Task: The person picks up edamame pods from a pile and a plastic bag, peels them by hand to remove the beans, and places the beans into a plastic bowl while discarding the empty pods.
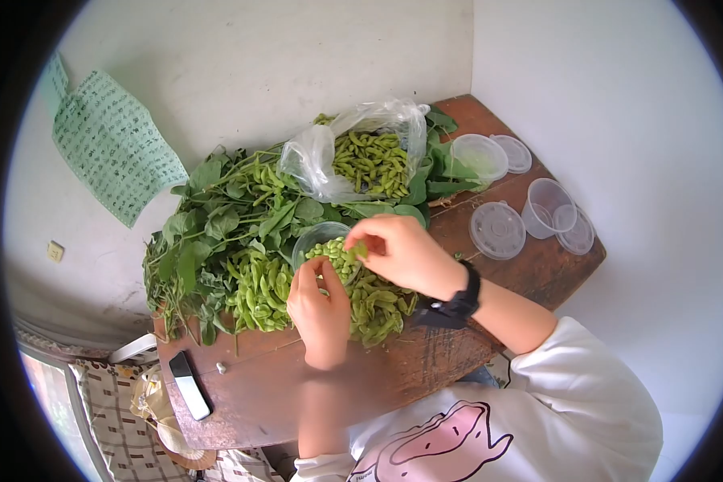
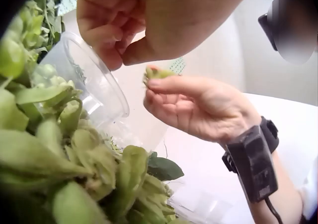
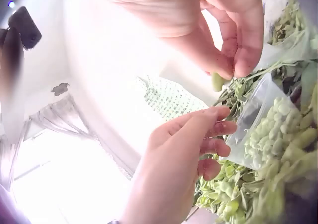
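My right hand pinches a green soybean pod between thumb and fingertips, over the right side of a clear plastic tub. Pale green shelled beans fill part of that tub. My left hand hovers at the tub's near rim, its fingers loosely bent with the thumb close to the index fingertip; nothing shows between them. Left of the tub lies a pile of plump pods. Flatter, split-looking pods are heaped on the near right side.
Leafy bean stalks cover the table's back left. Behind the tub, a clear plastic bag holds more pods. Clear lids and another tub stand right on the wooden table. A phone lies front left.
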The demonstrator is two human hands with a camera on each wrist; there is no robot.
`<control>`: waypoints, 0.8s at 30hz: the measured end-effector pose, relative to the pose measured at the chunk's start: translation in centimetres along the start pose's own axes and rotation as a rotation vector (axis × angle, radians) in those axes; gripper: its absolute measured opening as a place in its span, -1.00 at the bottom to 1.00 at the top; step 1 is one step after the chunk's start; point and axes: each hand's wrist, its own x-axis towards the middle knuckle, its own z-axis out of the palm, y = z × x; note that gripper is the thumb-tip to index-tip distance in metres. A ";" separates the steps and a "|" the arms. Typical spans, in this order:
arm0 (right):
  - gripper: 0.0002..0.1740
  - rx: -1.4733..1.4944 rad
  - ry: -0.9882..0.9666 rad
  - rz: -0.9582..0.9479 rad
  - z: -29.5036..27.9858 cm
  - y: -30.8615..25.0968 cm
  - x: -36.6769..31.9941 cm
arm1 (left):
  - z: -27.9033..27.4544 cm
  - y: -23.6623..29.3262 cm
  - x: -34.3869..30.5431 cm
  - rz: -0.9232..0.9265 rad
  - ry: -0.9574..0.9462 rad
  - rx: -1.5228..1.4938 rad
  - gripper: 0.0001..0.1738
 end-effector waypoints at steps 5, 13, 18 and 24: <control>-0.69 -0.029 -0.075 0.062 -3.6 1.8 -2.3 | -0.5 0.5 0.2 -0.048 -0.012 -0.013 -0.83; -0.66 -0.454 -0.486 0.139 -6.2 2.1 -0.9 | -0.5 -0.5 0.2 -0.143 -0.062 -0.005 -0.77; -0.73 -0.407 -0.542 0.139 -5.6 3.4 0.2 | -0.3 -0.4 0.2 -0.178 -0.028 -0.057 -0.76; -0.87 -0.760 -0.122 -0.098 -7.1 4.8 3.4 | -0.4 -0.6 0.0 -0.159 -0.039 -0.038 -0.75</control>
